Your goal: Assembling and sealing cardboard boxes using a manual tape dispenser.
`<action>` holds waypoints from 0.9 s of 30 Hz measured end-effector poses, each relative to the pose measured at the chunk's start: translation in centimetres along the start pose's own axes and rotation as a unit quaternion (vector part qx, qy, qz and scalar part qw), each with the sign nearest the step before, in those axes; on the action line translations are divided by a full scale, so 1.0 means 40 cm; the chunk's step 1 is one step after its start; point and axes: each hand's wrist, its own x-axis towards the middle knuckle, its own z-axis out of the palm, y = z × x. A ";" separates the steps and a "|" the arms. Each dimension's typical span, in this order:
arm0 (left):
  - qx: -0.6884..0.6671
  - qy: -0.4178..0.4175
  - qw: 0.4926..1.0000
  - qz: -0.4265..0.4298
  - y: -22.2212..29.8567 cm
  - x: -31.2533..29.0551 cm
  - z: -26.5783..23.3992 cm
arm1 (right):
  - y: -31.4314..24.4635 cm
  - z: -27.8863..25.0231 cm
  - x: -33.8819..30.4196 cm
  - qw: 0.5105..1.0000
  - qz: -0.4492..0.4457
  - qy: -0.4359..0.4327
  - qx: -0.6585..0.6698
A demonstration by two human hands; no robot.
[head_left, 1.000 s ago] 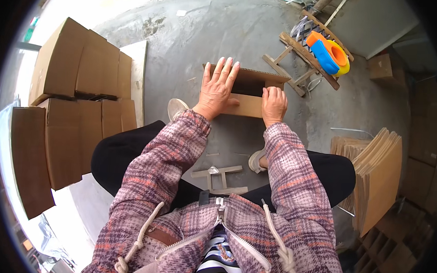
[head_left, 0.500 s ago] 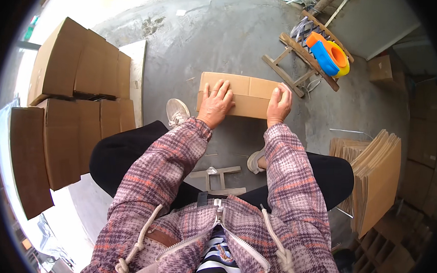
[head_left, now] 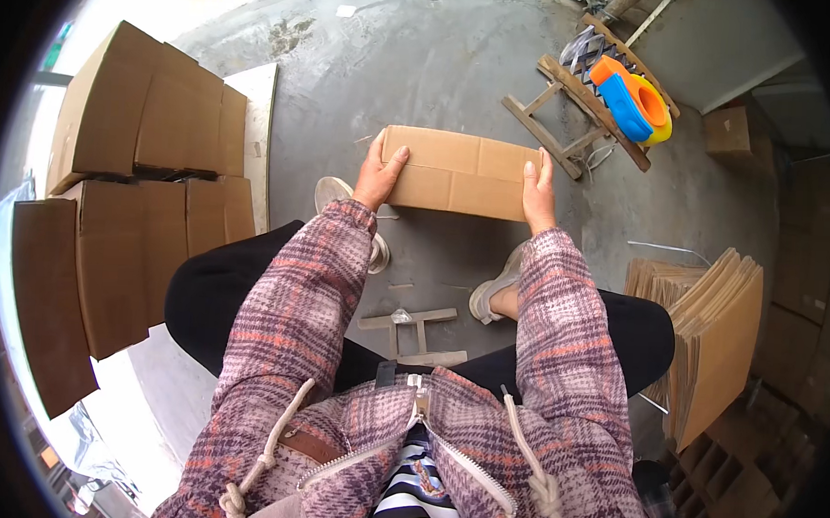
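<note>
A brown cardboard box [head_left: 462,173] with its top flaps folded flat is gripped at both ends in front of me. My left hand [head_left: 378,174] clasps its left end, thumb on the near top edge and fingers round the side. At the right end my right hand [head_left: 539,192] holds it the same way, thumb up and fingers along the side. The hands hide the box's end faces. I cannot tell whether the box is lifted clear of the floor or rests on it.
Stacked cardboard boxes [head_left: 124,237] stand at my left. A wooden stool [head_left: 571,90] at the far right bears an orange, blue and yellow tape dispenser [head_left: 633,102]. Flat cardboard sheets [head_left: 713,337] lean upright on my right. A low wooden frame [head_left: 410,331] lies between my feet.
My left hand has gone from lying flat on the box's top to gripping its left end. The right hand keeps the right end. My left foot has shifted.
</note>
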 end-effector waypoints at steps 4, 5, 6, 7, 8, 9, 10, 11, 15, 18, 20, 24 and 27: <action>0.016 -0.004 1.000 -0.003 0.003 -0.004 0.002 | 0.012 -0.008 -0.003 0.996 0.021 -0.017 0.085; -0.020 0.015 1.000 -0.002 0.001 -0.020 -0.008 | 0.009 -0.001 0.005 0.995 -0.018 -0.022 0.091; -0.056 0.033 0.998 -0.001 0.000 -0.044 -0.013 | 0.004 0.001 0.011 0.993 -0.054 -0.028 0.097; -0.054 0.035 0.998 -0.005 -0.001 -0.076 -0.016 | -0.032 -0.004 0.023 0.993 -0.051 -0.032 0.098; -0.076 0.075 0.994 -0.008 -0.003 -0.116 -0.011 | -0.072 -0.015 0.049 0.990 -0.091 -0.077 0.070; -0.100 0.111 0.989 -0.006 0.003 -0.149 0.000 | -0.107 -0.022 0.078 0.983 -0.133 -0.117 0.042; -0.101 0.158 0.982 -0.017 -0.005 -0.185 0.023 | -0.116 -0.017 0.104 0.980 -0.146 -0.129 0.030; -0.100 0.209 0.972 -0.027 -0.025 -0.222 0.044 | -0.121 -0.004 0.123 0.980 -0.148 -0.130 0.032; -0.043 0.248 0.959 -0.132 -0.082 -0.300 0.104 | -0.119 0.035 0.146 0.964 -0.156 -0.191 -0.102; -0.076 0.306 0.945 -0.090 -0.032 -0.307 0.140 | -0.110 0.057 0.131 0.962 -0.171 -0.151 -0.150; 0.050 0.298 0.952 -0.058 -0.028 -0.324 0.107 | -0.100 0.058 0.119 0.960 -0.182 -0.125 -0.174; 0.397 0.103 0.906 0.103 0.043 -0.313 0.043 | -0.072 0.046 0.097 0.955 -0.192 -0.063 -0.215; 0.579 -0.084 0.802 0.120 0.132 -0.309 0.020 | -0.088 0.048 0.092 0.953 -0.168 -0.051 -0.247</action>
